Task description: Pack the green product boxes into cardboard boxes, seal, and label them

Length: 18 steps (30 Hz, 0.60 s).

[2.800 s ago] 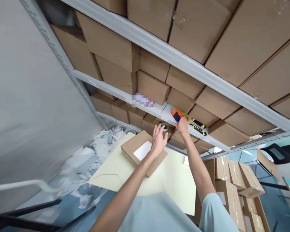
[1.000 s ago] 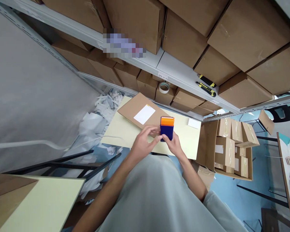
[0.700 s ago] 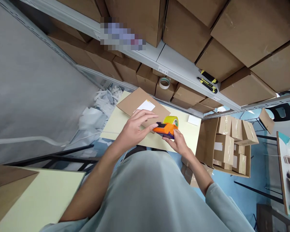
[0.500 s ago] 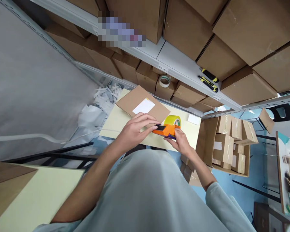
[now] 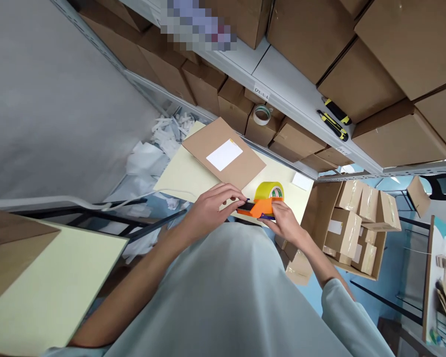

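Note:
I hold an orange tape dispenser with a yellow tape roll over the near edge of a pale yellow table. My right hand grips its handle from the right. My left hand has its fingers curled at the dispenser's left end, fingertips pinching at the black front part. A flat brown cardboard box with a white label lies on the table just beyond my hands.
Metal shelving packed with brown boxes rises behind the table. On it lie a tape roll and two yellow-black utility knives. An open carton of taped boxes stands at right. Torn white paper litters the floor left.
My right hand took the dispenser off the shelf and brought it down to the table edge. It was turned flat, and my left hand closed on its front end.

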Tool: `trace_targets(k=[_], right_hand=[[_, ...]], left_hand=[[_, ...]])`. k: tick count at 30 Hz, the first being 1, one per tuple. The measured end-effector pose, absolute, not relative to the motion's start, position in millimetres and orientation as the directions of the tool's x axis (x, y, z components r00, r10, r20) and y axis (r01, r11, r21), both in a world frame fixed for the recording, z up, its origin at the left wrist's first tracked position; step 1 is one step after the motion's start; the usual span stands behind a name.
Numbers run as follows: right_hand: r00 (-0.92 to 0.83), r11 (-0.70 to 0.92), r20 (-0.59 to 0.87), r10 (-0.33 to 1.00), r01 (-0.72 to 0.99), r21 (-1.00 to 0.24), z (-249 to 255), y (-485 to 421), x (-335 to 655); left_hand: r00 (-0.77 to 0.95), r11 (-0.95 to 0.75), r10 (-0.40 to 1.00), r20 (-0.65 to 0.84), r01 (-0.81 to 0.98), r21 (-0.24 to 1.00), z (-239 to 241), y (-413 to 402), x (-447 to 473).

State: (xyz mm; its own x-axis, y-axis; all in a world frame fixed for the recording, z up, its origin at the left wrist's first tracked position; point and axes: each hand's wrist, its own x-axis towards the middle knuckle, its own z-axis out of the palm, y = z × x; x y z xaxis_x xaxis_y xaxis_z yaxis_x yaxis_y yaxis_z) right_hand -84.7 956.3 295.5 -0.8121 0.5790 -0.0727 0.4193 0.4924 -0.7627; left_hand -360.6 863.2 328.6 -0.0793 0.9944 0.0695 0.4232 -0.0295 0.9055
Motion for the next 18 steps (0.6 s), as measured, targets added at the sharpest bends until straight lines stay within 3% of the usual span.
trace_targets(k=[5,13,18], right_hand=[[-0.851,0.531,-0.107,0.514,0.414,-0.740,274,957,-59],[-0.855,0.443,-0.247,0.455,0.458,-0.770,226,946,-31],[-0.872,0.429,-0.315,0.374,0.464,-0.775,200,945,-34]], left_hand=[[-0.142,0.006,0.988,0.060,0.423,0.906,308,851,-325],[-0.317,0.271,0.936,-0.155,0.367,0.890,250,824,-280],[-0.392,0.334,0.897,-0.204,0.300,0.893,211,808,-271]])
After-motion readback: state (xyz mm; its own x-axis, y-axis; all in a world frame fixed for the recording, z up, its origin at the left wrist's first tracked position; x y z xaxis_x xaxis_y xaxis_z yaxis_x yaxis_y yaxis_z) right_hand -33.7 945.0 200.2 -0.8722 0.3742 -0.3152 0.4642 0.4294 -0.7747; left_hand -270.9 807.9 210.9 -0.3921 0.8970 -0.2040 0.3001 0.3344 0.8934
